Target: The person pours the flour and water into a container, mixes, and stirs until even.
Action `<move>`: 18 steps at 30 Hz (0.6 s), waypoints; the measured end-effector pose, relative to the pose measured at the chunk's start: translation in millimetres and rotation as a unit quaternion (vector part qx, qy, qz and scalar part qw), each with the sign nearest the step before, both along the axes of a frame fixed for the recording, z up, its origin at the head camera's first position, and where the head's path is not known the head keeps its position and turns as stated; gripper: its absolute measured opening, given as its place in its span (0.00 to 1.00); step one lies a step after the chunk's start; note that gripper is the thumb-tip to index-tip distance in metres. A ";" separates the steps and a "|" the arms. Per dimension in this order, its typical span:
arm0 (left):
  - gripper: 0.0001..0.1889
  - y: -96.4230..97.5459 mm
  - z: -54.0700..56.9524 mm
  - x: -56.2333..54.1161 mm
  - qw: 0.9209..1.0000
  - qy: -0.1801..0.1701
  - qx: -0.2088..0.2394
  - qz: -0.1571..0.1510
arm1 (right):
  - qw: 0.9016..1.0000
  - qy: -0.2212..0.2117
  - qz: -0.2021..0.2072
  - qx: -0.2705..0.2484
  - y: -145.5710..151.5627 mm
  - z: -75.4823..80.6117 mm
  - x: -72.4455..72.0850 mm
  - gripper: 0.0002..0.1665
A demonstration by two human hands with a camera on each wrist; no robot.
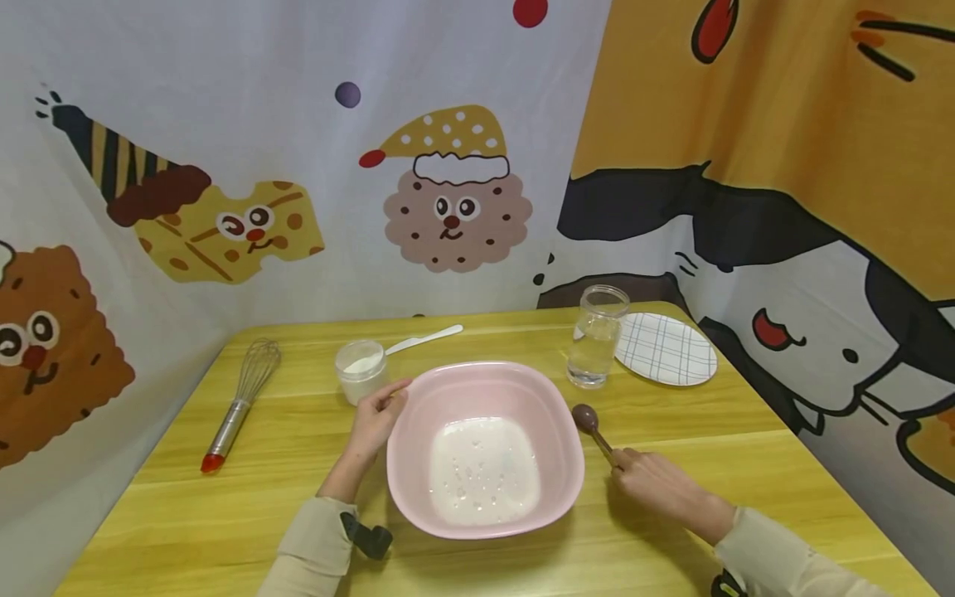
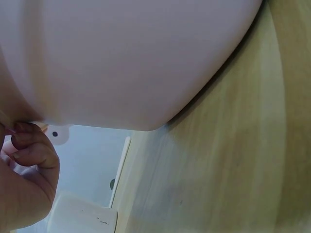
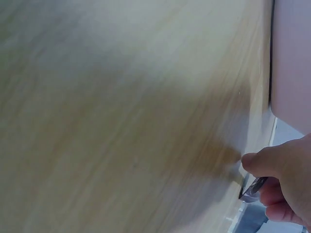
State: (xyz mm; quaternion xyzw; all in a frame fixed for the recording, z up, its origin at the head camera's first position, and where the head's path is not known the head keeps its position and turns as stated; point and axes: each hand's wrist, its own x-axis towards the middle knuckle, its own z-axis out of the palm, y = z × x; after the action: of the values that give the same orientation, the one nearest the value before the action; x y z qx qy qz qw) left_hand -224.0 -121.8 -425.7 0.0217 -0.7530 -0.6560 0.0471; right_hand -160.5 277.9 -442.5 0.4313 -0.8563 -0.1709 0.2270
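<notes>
A pink basin [image 1: 485,391] stands on the table, with whitish, bubbly liquid [image 1: 485,473] at its bottom. At its left rim, my left hand [image 1: 376,423] pinches the edge between thumb and fingers; the left wrist view shows the curled fingers [image 2: 36,150] right at the rim. To the basin's right, my right hand [image 1: 664,489] holds a brown spoon [image 1: 586,418] by its handle, the bowl of the spoon close beside the basin's wall. In the right wrist view part of the spoon [image 3: 253,190] shows under the thumb, most of it hidden.
Behind my left hand is a jar of white powder [image 1: 362,373], with a white plastic knife [image 1: 424,340] beside it. A whisk [image 1: 240,406] lies at the left. A glass of water [image 1: 595,340] and a checked plate [image 1: 666,350] stand at the back right of the wooden table [image 1: 298,464].
</notes>
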 end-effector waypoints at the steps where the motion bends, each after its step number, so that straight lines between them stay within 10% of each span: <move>1: 0.16 0.1 0.1 0.1 1.000 0.000 0.002 0.000 | 1.000 -0.002 -0.004 0.002 -0.7 0.1 0.5 0.09; 18: 0.16 0.0 -1.7 -0.4 1.000 0.002 -0.001 0.001 | 0.992 -0.108 -0.025 -0.062 -3.1 -2.0 2.2 0.09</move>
State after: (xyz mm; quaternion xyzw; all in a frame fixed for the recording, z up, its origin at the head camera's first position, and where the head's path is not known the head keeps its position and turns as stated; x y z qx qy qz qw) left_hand -224.4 -121.9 -427.4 0.0213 -0.7533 -0.6555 0.0495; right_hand -158.3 274.8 -444.6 0.4109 -0.8952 -0.0754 0.1553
